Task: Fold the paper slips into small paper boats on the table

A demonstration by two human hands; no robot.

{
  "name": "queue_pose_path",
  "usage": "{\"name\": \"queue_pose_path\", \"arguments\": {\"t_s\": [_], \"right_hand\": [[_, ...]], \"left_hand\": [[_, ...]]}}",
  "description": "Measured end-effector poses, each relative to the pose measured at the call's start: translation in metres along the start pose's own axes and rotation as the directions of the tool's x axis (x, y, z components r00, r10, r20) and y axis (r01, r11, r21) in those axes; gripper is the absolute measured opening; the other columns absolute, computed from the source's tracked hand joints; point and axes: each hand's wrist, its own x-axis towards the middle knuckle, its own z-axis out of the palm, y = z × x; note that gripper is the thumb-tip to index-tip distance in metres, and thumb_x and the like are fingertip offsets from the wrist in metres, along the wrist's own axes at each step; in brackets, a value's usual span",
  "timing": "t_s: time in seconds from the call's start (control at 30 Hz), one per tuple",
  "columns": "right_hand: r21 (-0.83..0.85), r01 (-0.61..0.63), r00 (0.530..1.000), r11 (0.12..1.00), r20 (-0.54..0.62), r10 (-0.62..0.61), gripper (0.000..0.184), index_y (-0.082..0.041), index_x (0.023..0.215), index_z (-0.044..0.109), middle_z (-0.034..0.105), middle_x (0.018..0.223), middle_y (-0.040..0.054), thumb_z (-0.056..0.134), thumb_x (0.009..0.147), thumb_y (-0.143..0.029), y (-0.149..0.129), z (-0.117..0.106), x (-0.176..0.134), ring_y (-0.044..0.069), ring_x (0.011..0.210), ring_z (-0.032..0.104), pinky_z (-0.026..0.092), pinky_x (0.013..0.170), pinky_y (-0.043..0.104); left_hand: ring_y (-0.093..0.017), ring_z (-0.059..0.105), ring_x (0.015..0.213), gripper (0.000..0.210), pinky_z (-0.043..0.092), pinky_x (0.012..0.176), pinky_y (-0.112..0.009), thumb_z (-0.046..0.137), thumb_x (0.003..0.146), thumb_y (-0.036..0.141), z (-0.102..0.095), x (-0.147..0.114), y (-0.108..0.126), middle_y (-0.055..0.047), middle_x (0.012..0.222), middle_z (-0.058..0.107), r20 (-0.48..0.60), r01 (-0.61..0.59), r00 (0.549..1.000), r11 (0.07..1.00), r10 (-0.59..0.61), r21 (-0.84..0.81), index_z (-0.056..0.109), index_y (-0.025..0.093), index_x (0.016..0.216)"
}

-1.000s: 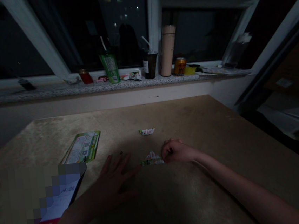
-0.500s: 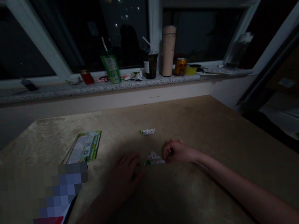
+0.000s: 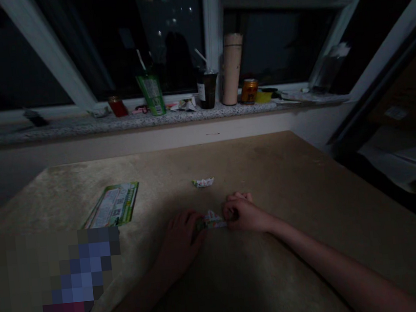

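Observation:
A small piece of folded printed paper [image 3: 214, 220], white and green with a pointed top, lies on the table between my hands. My left hand [image 3: 181, 238] is at its left end, thumb below and fingers above, closed on that edge; deep shadow blurs the fingertips. At the right end my right hand [image 3: 246, 213] is curled, thumb and forefinger pinching the paper. Just beyond them sits a second small folded paper piece [image 3: 203, 182], boat-like in shape, touched by neither hand.
Green printed sheets [image 3: 113, 204] lie in a stack at left on the wooden table [image 3: 267, 165]. Nearer is a pixelated flat object [image 3: 76, 281]. On the windowsill [image 3: 185, 116] stand a green cup [image 3: 152, 95], a dark cup [image 3: 207, 90], a tall flask [image 3: 232, 70] and an orange can [image 3: 249, 91].
My left hand has moved slightly right, its thumb and fingers now over the paper's left end. My right hand has shifted a little left at the other end. The view has shifted slightly.

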Motion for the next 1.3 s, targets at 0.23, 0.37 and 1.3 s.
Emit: {"name": "queue_pose_path", "arguments": {"t_s": [0.23, 0.37, 1.3], "right_hand": [[0.021, 0.021, 0.999, 1.000, -0.026, -0.020, 0.015, -0.019, 0.070, 0.064, 0.056, 0.076, -0.0038, 0.074, 0.061, -0.017, 0.004, 0.004, 0.001, 0.016, 0.084, 0.047, 0.019, 0.076, 0.030], [0.011, 0.029, 0.999, 1.000, -0.037, -0.028, 0.014, -0.019, 0.070, 0.063, 0.056, 0.076, -0.0032, 0.074, 0.062, -0.020, 0.005, 0.006, 0.000, 0.016, 0.084, 0.047, 0.019, 0.076, 0.030], [0.139, 0.065, 0.997, 0.988, -0.040, -0.060, 0.012, -0.022, 0.071, 0.068, 0.063, 0.077, -0.0034, 0.078, 0.066, -0.018, 0.008, 0.001, -0.003, 0.017, 0.088, 0.054, 0.023, 0.084, 0.035]], "left_hand": [[-0.026, 0.052, 0.105, 0.027, 0.039, 0.089, -0.040, 0.054, 0.086, 0.026, -0.006, 0.007, 0.003, -0.007, 0.114, 0.055, 0.070, 0.051, 0.996, 0.999, -0.051, 0.001, 0.054, 0.021, 0.113], [-0.027, 0.054, 0.101, 0.023, 0.039, 0.088, -0.042, 0.056, 0.085, 0.035, -0.008, 0.017, 0.006, -0.007, 0.107, 0.057, 0.078, 0.093, 0.993, 0.996, -0.093, -0.008, 0.058, 0.020, 0.104], [-0.024, 0.054, 0.101, 0.027, 0.035, 0.092, -0.040, 0.058, 0.081, 0.017, -0.005, 0.016, 0.003, -0.002, 0.104, 0.064, 0.015, 0.056, 0.998, 0.985, -0.054, -0.162, 0.057, 0.022, 0.108]]}}
